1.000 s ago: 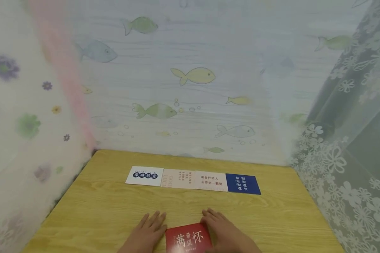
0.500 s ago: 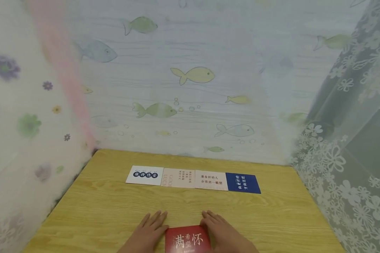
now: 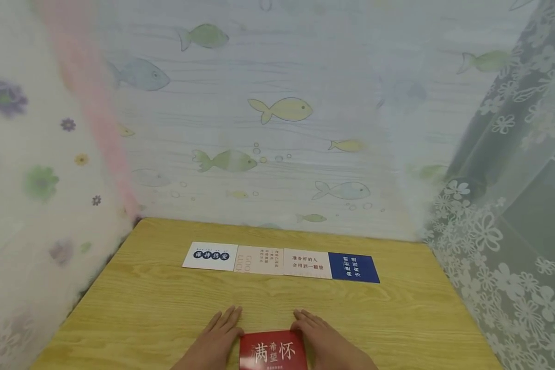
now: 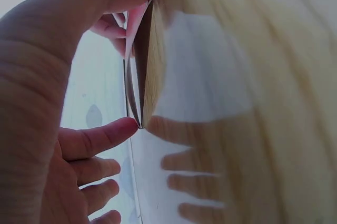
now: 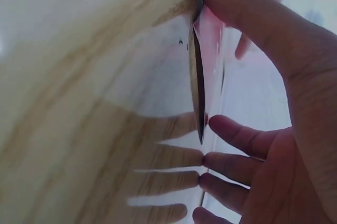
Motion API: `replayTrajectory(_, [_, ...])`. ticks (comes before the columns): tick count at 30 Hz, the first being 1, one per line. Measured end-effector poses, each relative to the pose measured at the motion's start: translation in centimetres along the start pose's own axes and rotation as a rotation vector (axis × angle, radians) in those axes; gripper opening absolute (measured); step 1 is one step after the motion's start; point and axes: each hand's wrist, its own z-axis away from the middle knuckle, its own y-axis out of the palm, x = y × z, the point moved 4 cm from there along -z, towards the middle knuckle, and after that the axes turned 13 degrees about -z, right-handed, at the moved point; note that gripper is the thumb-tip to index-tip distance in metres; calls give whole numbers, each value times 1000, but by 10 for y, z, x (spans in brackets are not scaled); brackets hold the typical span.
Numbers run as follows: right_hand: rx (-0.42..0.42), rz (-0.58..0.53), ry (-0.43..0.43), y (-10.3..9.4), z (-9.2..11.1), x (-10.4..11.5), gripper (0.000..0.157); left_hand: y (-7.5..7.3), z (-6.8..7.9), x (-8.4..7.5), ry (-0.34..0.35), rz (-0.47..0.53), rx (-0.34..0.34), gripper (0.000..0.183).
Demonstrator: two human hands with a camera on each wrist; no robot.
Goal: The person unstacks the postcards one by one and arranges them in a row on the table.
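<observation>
A red card (image 3: 273,350) with white characters lies at the near edge of the head view, between both hands. My left hand (image 3: 214,340) flanks its left side, fingers stretched forward. In the left wrist view, the thumb reaches the near end of the red card (image 4: 136,21) and the index fingertip touches its far corner. On the other side, my right hand (image 3: 326,339) lies along the right edge. Its thumb rests at the near end of the red card (image 5: 210,34) in the right wrist view, with the index fingertip close beside the far corner. The card's edge bows slightly above the table.
Farther back lie a white card (image 3: 210,256), a pale pink card (image 3: 259,260), another pale card (image 3: 307,264) and a blue card (image 3: 353,267), side by side in one row. Behind the wooden table (image 3: 166,298) hangs a fish-patterned curtain (image 3: 277,154).
The red card has turned from a slight tilt to nearly square and slid a little toward the near edge. Both hands stay at its sides with only slight shifts.
</observation>
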Motion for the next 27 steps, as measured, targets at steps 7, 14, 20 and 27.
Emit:
replayTrajectory(7, [14, 15, -21, -3, 1, 3, 102, -2, 2, 1, 1, -15, -78, 87])
replayTrajectory(14, [10, -5, -56, -3, 2, 1, 100, -8, 4, 1, 20, -54, -129, 88])
replayTrajectory(20, [-72, -18, -84, -5, 0, 4, 107, -14, 9, 6, 65, -163, -235, 104])
replayTrajectory(27, [-120, -28, -124, -12, 2, 13, 106, -24, 13, 10, 137, -197, -357, 105])
